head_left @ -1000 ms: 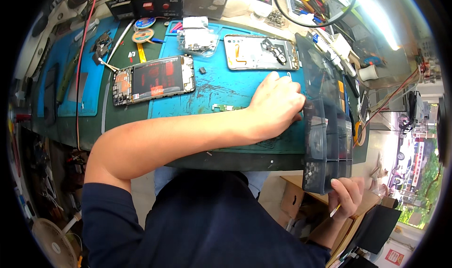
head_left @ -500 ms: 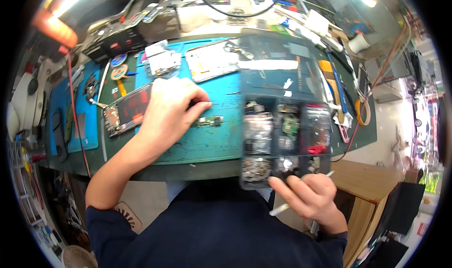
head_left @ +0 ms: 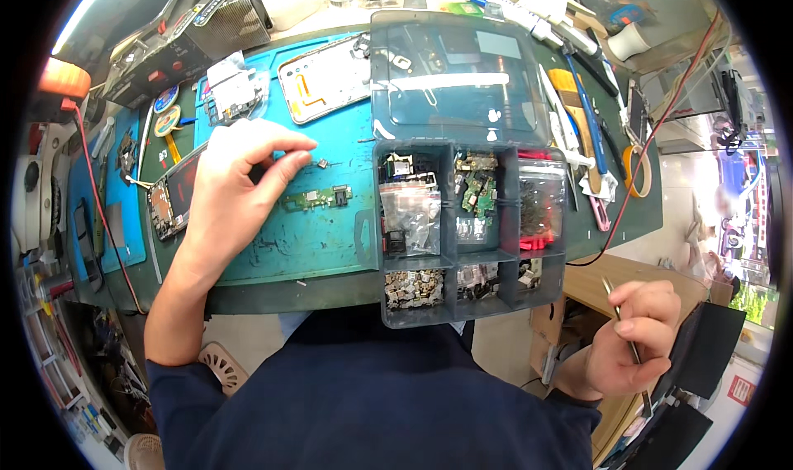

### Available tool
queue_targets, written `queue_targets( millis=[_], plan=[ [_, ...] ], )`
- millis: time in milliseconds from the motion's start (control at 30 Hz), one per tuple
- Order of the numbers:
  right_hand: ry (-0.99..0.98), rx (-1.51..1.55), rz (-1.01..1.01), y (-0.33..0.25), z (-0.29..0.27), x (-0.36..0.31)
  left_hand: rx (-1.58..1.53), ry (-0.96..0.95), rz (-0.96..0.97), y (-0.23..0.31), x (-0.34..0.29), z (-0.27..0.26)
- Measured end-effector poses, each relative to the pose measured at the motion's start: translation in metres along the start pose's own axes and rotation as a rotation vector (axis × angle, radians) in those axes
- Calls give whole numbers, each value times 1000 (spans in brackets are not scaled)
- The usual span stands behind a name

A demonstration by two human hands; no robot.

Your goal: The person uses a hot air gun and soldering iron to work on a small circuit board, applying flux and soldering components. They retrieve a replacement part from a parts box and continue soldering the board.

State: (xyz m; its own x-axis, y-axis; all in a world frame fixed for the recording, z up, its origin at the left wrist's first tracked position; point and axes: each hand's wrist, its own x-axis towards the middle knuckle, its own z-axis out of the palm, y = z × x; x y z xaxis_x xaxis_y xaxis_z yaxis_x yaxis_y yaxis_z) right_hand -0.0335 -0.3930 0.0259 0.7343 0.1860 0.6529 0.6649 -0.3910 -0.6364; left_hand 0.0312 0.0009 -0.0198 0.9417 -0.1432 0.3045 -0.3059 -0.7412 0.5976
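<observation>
My left hand [head_left: 235, 193] hovers over the blue mat [head_left: 330, 243], thumb and forefinger brought together in a pinch. Anything between those fingertips is too small to make out. A tiny metallic part [head_left: 323, 163] shows just beside them. Below it a small green circuit board [head_left: 318, 198] lies on the mat. Out to the right, off the bench edge, my right hand [head_left: 636, 338] is closed around a slim metal tool [head_left: 610, 292], held steeply. Between the hands sits a compartment box [head_left: 450, 259] with its clear lid [head_left: 458, 65] folded back; boards, bagged parts and small metal pieces fill it.
A phone [head_left: 169, 201] with exposed insides lies left of my hand. Behind are a phone frame [head_left: 301, 90] and bagged parts [head_left: 235, 86]. Brushes [head_left: 570, 94] and a tape roll [head_left: 634, 173] lie right of the box. A red cable [head_left: 661, 131] crosses the right side.
My right hand has moved right, away from the box's front edge, carrying the slim tool and turning it upright. The left hand stays over the mat, still pinched. The view has shifted.
</observation>
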Motion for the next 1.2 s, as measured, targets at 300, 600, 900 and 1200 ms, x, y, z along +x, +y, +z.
queue_targets(
  millis=[300,600,900,1200],
  plan=[
    [-391,297,-5,7,41,17,-18,188,37,-7,-4,-9],
    [-631,211,168,-2,58,35,193,258,196,-7,-3,-17],
    [-677,175,100,-1,69,35,208,264,236,-6,-2,-18],
    [-694,120,46,-3,76,37,222,263,235,-7,-1,-18]
  ],
)
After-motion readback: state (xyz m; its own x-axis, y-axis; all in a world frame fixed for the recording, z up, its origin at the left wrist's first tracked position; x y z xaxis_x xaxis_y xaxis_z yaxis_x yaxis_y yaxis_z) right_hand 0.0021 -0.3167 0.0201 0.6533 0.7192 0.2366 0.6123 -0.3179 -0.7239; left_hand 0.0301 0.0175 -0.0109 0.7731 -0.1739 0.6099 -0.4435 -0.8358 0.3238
